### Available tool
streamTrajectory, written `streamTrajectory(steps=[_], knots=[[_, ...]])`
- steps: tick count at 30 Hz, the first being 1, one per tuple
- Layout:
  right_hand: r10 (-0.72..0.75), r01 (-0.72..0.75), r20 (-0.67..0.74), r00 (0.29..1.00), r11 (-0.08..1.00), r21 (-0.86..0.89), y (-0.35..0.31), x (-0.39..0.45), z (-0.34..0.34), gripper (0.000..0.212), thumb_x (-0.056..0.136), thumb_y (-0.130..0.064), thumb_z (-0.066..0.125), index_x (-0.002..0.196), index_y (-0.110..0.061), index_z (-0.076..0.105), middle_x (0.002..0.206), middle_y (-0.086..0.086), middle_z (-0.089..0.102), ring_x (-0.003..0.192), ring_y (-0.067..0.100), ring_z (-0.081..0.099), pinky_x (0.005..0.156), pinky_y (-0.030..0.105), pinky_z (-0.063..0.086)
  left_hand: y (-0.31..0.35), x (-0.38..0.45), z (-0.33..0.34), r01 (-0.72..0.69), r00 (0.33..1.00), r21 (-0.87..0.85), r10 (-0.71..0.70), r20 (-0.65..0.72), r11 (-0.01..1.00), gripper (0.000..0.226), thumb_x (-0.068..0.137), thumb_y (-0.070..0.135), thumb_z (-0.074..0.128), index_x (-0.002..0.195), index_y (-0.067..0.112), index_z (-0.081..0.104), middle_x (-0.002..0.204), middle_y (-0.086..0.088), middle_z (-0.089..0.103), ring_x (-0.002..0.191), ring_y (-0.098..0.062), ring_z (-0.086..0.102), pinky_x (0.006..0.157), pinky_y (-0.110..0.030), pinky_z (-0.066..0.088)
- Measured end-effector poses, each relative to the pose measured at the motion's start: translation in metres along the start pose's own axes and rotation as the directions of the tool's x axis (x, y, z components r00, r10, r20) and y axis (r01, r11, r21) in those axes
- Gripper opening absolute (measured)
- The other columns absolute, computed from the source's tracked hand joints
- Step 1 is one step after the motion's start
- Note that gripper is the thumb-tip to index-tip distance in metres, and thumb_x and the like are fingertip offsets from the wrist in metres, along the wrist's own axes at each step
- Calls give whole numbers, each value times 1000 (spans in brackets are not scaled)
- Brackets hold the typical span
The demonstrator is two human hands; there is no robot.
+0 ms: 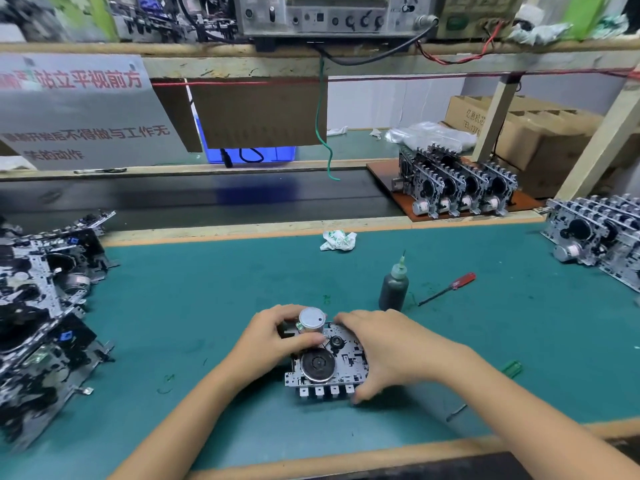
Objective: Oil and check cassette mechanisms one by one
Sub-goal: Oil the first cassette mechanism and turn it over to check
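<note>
Head view: cassette mechanism (329, 367) gripped between left hand (277, 336) at 10 o'clock and right hand (388, 351) at 3. Oil bottle (394, 289) near at 1; bare mat (194, 306) at 9.

Both bare forearms reach forward and converge; the left hand (277, 332) curls in a grip, the right hand (388, 351) arches, fingers and thumb clasping.

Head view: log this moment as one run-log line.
step: check | left hand: grips motor | right hand: holds cassette mechanism | oil bottle: upright, untouched | red screwdriver: on mat
</note>
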State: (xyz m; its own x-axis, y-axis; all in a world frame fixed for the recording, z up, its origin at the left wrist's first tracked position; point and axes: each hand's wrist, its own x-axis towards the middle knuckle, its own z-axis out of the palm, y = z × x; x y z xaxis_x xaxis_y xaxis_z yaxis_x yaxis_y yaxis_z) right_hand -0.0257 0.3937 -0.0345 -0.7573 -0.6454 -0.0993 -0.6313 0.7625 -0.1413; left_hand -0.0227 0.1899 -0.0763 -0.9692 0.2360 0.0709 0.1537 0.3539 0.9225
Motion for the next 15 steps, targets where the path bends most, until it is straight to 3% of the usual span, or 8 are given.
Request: streamTrajectory(steps=[2, 3, 5, 7, 9, 10, 12, 15], knots=[[-30, 18, 39, 999, 961, 277, 0, -5, -6, 75, 57, -52, 83, 119, -25, 49, 109, -14, 59, 97, 9, 56, 81, 25, 43, 2, -5, -9, 34, 998, -252, -19, 59, 967, 33, 65, 47, 77, 87, 23, 75, 84, 9, 71, 82, -10, 63, 71, -16, 49], [-68, 18, 83, 994, 867, 498, -1, -7, -8, 72, 59, -46, 84, 121, -25, 52, 114, -15, 61, 102, 6, 57, 88, 23, 43, 2, -7, -10, 104, 992, -433, -59, 116, 895, 53, 56, 58, 77, 91, 19, 74, 89, 5, 72, 89, -17, 64, 75, -19, 50], [-213, 3, 131, 968, 531, 847, -11, -12, -12, 69, 62, -39, 81, 121, -13, 57, 118, -6, 61, 107, 7, 56, 99, 26, 42, 3, -10, -4, 253, 954, -670, -64, 294, 698, 103, 43, 84, 68, 113, 9, 68, 113, -20, 63, 107, -33, 60, 95, -41, 46], [-283, -30, 108, 953, 268, 963, -21, -11, -9, 86, 60, -57, 78, 118, 3, 56, 113, 8, 60, 105, 15, 56, 98, 29, 43, 11, -12, 9, 324, 912, -733, 7, 410, 599, 123, 40, 95, 53, 128, 11, 60, 128, -15, 39, 87, -28, 54, 93, -43, 43], [-242, -70, 92, 966, 97, 993, -27, -11, -7, 91, 58, -69, 74, 112, 2, 57, 106, 7, 63, 99, 13, 60, 92, 25, 46, 23, -13, 19, 325, 901, -826, 114, 418, 460, 119, 51, 94, 48, 136, 11, 51, 134, -18, 45, 85, -14, 44, 94, -41, 39], [-155, -52, 69, 985, 113, 992, -28, -13, -8, 79, 59, -69, 73, 102, -4, 61, 97, 2, 65, 90, 8, 60, 87, 23, 46, 25, -12, 21, 324, 892, -880, 196, 407, 348, 114, 61, 88, 50, 141, 7, 43, 141, -21, 44, 104, -22, 51, 106, -46, 32], [108, 42, -87, 990, 371, 928, -24, -20, -7, 48, 76, -61, 64, 83, -14, 68, 82, -2, 70, 75, 5, 56, 75, 29, 47, 31, -14, 18, 320, 883, -926, 291, 368, 200, 112, 70, 76, 55, 147, 0, 27, 149, -21, 33, 136, -35, 34, 116, -53, 15], [331, -2, -370, 868, 748, 664, -1, -45, -3, 35, 84, -53, 47, 104, -29, 62, 108, -6, 65, 92, 5, 60, 88, 34, 46, 29, -14, 13, 320, 895, -935, 274, 352, 156, 108, 74, 72, 55, 147, 0, 24, 151, -24, 26, 139, -39, 27, 118, -51, 11]])
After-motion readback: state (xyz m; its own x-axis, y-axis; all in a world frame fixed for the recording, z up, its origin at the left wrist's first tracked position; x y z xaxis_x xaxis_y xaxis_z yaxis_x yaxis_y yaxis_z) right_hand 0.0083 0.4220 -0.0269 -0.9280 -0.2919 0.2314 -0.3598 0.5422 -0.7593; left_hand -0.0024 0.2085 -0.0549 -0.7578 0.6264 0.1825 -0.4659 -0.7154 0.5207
